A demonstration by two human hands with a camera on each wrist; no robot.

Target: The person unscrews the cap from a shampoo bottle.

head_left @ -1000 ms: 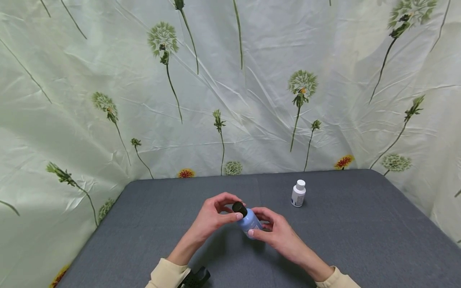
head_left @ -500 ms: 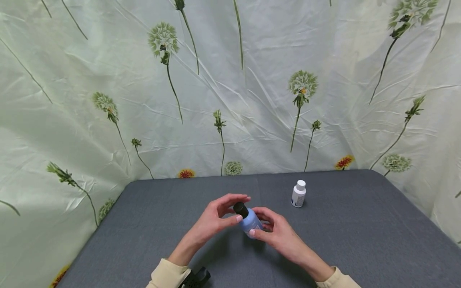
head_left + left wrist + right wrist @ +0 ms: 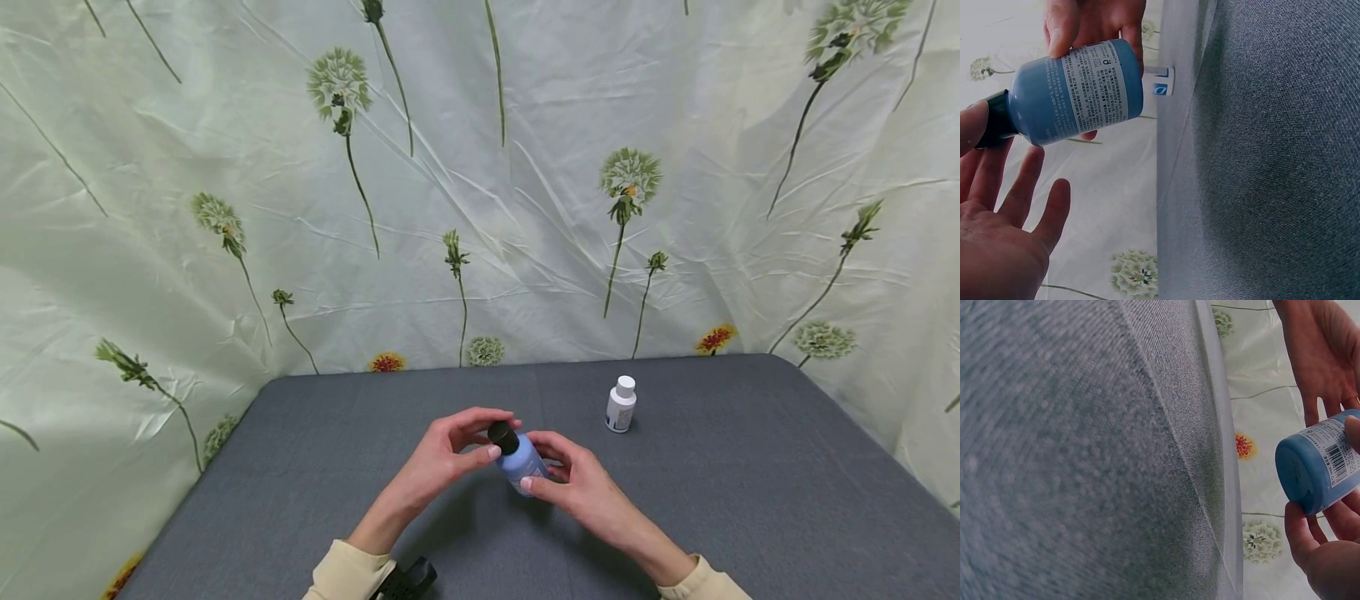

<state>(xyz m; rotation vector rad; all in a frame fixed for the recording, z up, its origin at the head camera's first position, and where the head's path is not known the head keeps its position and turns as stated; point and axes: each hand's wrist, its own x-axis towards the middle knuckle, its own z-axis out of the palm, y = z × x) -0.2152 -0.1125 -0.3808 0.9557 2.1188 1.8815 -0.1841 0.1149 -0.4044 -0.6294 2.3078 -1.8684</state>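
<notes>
A blue bottle [image 3: 522,467] with a black cap [image 3: 503,437] is held tilted above the table, its cap toward the upper left in the head view. My right hand [image 3: 573,483] grips the bottle's body, thumb in front and fingers behind. At the other end my left hand [image 3: 450,450] has its thumb and forefingers round the cap, while its other fingers spread loose in the left wrist view. Printed text covers the bottle's white label [image 3: 1094,84]. From the right wrist view the bottle's base [image 3: 1300,472] and a barcode show.
A small white bottle [image 3: 621,405] with a white cap stands upright toward the back right of the grey table [image 3: 337,433]. Behind the table hangs a pale curtain [image 3: 540,208] printed with flowers. A black device [image 3: 408,579] sits by the left wrist.
The left hand's fingers loosened and lifted from the cap half a second ago, then came back toward it. The bottle shifted very slightly right; the right hand's grip stays the same.
</notes>
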